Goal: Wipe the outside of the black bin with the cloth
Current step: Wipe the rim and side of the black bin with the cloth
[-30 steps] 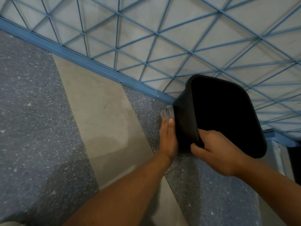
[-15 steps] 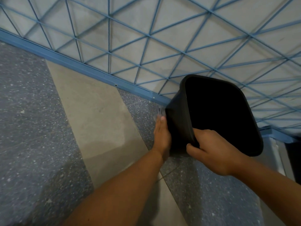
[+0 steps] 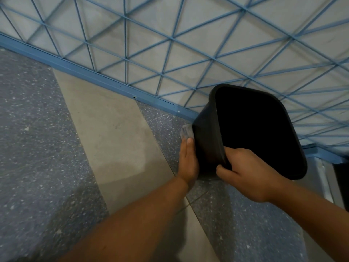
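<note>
Black bin (image 3: 207, 140) held off the floor near blue lattice (image 3: 170, 38), mouth tilted toward us, long axis running away/down-left. Cloth (image 3: 187, 132) shows again past L hand (image 3: 188, 161) fingertips, so we're mid-stroke on the side wall. L flat, pressing cloth; R hand (image 3: 245, 174) clamps rim.

No readable text, labels or numbers anywhere.
</note>
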`<state>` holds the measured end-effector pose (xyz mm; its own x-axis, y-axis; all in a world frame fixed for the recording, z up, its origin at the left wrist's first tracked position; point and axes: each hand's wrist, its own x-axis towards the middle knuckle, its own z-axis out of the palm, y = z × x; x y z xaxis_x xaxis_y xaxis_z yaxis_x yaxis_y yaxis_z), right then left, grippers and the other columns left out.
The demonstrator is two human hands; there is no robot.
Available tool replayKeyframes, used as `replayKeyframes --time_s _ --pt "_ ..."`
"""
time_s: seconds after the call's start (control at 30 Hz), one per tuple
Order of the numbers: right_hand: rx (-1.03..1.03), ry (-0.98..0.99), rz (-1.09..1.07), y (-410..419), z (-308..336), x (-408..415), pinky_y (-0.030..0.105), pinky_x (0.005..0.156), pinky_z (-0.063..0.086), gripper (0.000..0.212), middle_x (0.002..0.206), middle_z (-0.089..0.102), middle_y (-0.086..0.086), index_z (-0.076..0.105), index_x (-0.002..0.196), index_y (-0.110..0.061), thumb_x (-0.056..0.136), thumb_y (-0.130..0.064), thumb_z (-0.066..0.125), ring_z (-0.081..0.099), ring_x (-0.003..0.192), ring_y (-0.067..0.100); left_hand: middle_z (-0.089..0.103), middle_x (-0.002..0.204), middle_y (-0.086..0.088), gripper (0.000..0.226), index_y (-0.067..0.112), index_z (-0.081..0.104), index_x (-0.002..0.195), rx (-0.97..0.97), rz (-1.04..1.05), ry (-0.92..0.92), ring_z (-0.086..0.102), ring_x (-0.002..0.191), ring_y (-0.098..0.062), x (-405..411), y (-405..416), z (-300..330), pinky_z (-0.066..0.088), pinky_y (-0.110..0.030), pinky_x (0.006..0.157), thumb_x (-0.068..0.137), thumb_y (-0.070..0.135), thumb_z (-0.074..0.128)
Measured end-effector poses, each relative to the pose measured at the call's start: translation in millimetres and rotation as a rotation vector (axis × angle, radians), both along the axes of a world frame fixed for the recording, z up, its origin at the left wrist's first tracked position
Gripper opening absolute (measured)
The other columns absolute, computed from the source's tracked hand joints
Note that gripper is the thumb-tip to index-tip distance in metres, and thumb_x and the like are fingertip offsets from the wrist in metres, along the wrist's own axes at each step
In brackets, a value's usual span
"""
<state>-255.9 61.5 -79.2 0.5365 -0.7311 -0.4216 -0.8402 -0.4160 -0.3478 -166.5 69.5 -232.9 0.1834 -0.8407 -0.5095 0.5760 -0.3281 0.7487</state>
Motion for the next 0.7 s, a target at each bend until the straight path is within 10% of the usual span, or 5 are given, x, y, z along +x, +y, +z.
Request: replayKeyframes --time_s 0.7 --pt "-0.010 0.004 0.008 -0.4 -0.4 1.0 0.038 0.059 0.049 0.018 0.067 0.055 -0.003 0.044 0.074 -0.032 0.087 -0.029 0.055 0.055 0.059 0.011 0.050 0.168 -0.015 0.060 0.012 0.043 0.166 0.083 0.041 0.189 0.048 0.158 -0.030 -0.4 -6.2 0.7 0.035 -0.051 0.135 0.118 0.045 0.031"
